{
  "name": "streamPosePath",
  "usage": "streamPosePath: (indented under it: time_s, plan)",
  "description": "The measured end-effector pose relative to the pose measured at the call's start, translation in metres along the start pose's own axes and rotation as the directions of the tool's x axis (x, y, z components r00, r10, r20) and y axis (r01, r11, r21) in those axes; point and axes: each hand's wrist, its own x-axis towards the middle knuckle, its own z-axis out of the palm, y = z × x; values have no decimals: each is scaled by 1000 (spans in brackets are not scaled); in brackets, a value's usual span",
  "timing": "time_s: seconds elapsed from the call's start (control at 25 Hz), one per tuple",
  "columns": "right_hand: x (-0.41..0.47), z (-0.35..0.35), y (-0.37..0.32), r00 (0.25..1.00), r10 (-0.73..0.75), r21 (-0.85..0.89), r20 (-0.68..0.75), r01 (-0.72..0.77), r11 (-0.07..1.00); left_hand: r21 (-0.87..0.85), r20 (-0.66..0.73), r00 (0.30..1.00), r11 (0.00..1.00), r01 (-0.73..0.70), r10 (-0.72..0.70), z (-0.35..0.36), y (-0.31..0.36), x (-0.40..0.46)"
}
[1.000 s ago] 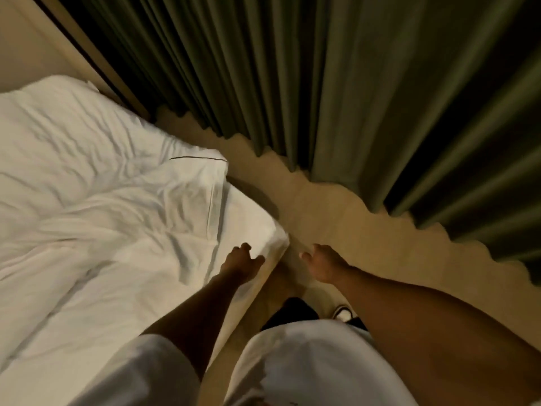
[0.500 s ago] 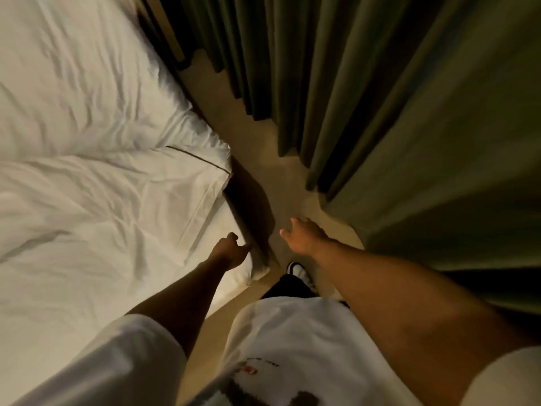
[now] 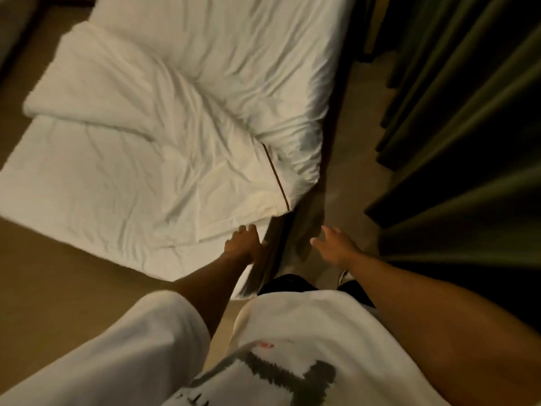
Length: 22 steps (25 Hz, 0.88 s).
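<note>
A bed (image 3: 96, 200) with a white sheet fills the upper left of the head view. A crumpled white duvet (image 3: 175, 92) lies across it, and its near corner with a thin dark trim line (image 3: 276, 178) hangs by the bed's right edge. My left hand (image 3: 244, 244) reaches over the bed's near right corner, fingers spread and holding nothing. My right hand (image 3: 333, 246) hovers over the floor strip beside the bed, fingers loosely extended and empty.
Dark green curtains (image 3: 456, 112) hang along the right side. A narrow strip of tan floor (image 3: 345, 171) runs between bed and curtains. More floor (image 3: 58, 273) lies left of the bed's near end. My shoe (image 3: 343, 277) shows below my right hand.
The view has swung left, so the whole bed now shows and the curtains sit further right. Both hands stay in front of me, empty, at the bed's corner.
</note>
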Motion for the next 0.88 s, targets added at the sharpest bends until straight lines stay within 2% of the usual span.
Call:
streamPosePath:
  time_s: [0.08,0.2,0.32,0.4,0.48,0.56,0.68,0.76,0.8,0.88]
  plan:
    - [23,-36,-1,998,-27,-64,56,30,997,-129,8,993,984,120,-120,2,18,-4]
    - [59,-74,-19,988,-52,-176,146,78,981,-325,51,960,904,277,-276,7,27,0]
    - [98,-91,-63,969,-134,-243,207,183,953,-493,170,892,747,445,-419,20,29,20]
    - [128,-91,-90,949,-152,-277,278,230,933,-553,252,862,665,501,-440,29,32,41]
    - [154,-92,-117,938,-178,-291,299,267,919,-639,349,818,523,565,-457,31,32,71]
    - [162,-99,-143,932,-183,-327,313,287,901,-739,437,771,304,602,-464,34,34,99]
    - [199,-101,-160,930,-144,-352,339,267,897,-821,546,715,-112,559,-436,34,39,151]
    - [230,-103,-167,932,-106,-389,347,246,888,-806,583,675,-424,413,-452,32,34,187]
    - [248,-101,-168,933,-72,-400,352,220,890,-750,621,631,-587,306,-465,32,29,203]
    - [268,-101,-173,935,-27,-419,354,184,889,-511,762,501,-856,75,-411,28,22,222]
